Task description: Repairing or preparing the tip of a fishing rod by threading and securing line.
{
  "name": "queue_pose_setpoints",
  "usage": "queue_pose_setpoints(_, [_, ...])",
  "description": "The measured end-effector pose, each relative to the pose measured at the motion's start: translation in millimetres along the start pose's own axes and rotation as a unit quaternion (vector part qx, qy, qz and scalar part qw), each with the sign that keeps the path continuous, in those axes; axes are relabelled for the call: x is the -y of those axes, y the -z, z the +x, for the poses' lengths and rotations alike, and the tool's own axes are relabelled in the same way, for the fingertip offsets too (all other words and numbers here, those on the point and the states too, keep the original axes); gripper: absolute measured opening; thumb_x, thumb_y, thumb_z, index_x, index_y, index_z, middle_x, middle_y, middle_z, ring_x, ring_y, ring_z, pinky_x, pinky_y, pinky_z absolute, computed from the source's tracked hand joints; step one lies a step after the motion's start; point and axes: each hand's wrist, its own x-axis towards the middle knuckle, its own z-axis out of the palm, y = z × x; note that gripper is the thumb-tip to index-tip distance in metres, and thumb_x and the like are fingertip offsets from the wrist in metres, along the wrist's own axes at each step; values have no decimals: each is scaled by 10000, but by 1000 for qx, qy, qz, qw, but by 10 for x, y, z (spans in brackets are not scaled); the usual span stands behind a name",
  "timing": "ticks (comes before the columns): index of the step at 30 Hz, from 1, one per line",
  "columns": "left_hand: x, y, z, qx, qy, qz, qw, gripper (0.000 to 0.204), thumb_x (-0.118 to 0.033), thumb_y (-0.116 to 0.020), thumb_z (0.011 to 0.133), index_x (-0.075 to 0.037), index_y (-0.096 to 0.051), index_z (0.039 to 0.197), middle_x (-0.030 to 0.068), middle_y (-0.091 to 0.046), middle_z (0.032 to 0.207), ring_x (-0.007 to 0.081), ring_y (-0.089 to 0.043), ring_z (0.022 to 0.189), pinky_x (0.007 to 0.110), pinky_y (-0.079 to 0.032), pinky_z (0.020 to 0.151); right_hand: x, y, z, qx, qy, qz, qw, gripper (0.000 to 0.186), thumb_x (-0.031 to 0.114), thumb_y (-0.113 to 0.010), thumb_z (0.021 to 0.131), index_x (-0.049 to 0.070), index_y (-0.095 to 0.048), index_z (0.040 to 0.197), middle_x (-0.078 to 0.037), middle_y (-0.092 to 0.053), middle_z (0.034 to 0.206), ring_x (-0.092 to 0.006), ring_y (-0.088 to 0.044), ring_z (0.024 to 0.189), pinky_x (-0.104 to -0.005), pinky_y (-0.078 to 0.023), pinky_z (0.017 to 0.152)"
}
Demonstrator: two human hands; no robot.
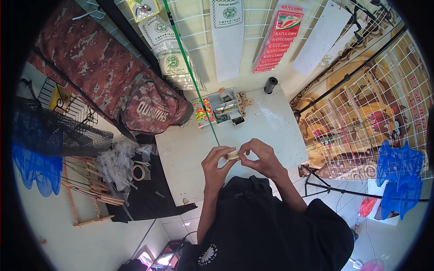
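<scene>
Over the near part of the white table, a small cream-coloured roll is held between the thumb and fingers of my left hand. My right hand is closed in a pinch at the roll's right edge. Whatever lies between its fingertips is too small to tell. A thin green rod slants down from the top, its lower end just above my left fingers; I cannot tell whether it touches them.
A compartment box with bright coloured bits sits at the table's back, beside wooden spools and a black cylinder. To the left are a camouflage bag, plastic bags and a tape roll. A wire grid stands right.
</scene>
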Motion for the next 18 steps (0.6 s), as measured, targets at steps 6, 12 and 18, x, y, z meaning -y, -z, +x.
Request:
queue_pose_setpoints(6, [39,13,-24,7,15,-17,1000,327,33,-784,693,-36,-710,1003,75,-662,954,142,-597,787,273,-486,707,40,-46,7,-20,-2,-44,999,373,-12,-745,688,71,-677,1045,-58,-624,846,-195,-615,757,-316,-520,674])
queue_pose_setpoints(12, [78,78,-28,86,61,-145,984,311,87,-751,714,-5,-690,1004,85,-651,998,164,-626,883,283,-509,779,0,-3,-16,11,-52,-17,998,221,58,-756,703,45,-653,898,-78,-596,858,-228,-618,823,-358,-516,721])
queue_pose_setpoints(18, [259,55,-59,126,105,-321,933,389,130,-689,770,17,-601,1131,96,-600,1047,187,-612,980,306,-509,906,48,0,93,94,-106,53,988,190,30,-713,722,5,-570,845,-91,-561,815,-224,-626,757,-351,-509,707])
